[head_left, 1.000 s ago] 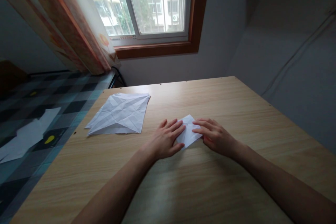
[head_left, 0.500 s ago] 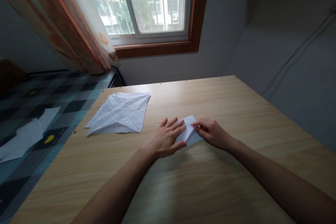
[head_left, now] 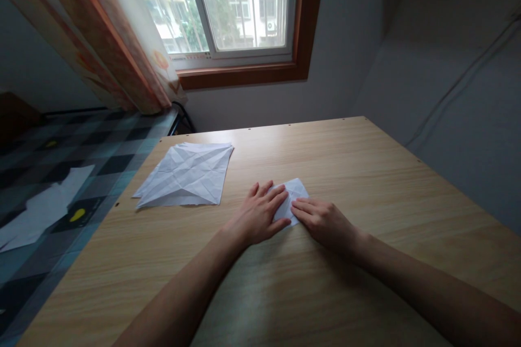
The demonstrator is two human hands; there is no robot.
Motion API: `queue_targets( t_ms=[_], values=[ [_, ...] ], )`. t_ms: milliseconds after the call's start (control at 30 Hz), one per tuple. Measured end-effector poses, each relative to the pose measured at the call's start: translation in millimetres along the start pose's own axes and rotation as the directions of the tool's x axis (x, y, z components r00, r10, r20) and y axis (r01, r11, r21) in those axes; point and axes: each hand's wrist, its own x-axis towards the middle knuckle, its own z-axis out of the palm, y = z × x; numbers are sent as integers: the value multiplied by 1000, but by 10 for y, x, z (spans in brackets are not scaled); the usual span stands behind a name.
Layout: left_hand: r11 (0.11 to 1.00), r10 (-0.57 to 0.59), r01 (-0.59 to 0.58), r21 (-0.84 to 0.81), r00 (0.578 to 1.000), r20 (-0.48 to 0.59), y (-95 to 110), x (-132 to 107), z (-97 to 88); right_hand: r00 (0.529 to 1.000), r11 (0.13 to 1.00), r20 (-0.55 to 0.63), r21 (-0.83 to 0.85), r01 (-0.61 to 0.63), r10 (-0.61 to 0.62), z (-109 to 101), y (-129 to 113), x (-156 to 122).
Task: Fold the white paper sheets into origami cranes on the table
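A small folded white paper lies near the middle of the wooden table. My left hand lies flat on the paper's left part, fingers stretched out and together. My right hand presses its fingers flat on the paper's right lower part, covering most of it. Only the paper's far corner shows between and beyond the fingers.
A stack of creased white paper sheets lies at the table's left. A checked blanket with white paper on it is beside the table's left edge. A window and curtain stand behind; a grey wall is at the right.
My right hand has slid left and toward me over the small paper, folding its right side in, so less paper shows. My left hand has stayed put.
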Motion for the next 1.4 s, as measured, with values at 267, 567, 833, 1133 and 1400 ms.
queue_targets(
  t_ms=[267,567,833,1133,1400],
  values=[
    [1000,-7,7,2,1000,26,-8,0,15,969,969,-1,25,-247,247,49,293,-96],
    [997,-23,20,-72,999,-29,-40,23,45,967,957,-154,241,-162,202,58,234,72],
    [980,-2,-46,-192,970,-242,-132,20,22,999,983,-28,177,44,-39,-68,350,-46],
    [984,134,-155,-93,971,-199,-214,26,42,998,967,53,251,-34,21,-133,428,-147],
    [983,154,-169,-76,973,-172,-200,28,44,997,960,29,271,-74,69,-159,405,-151]
  ],
)
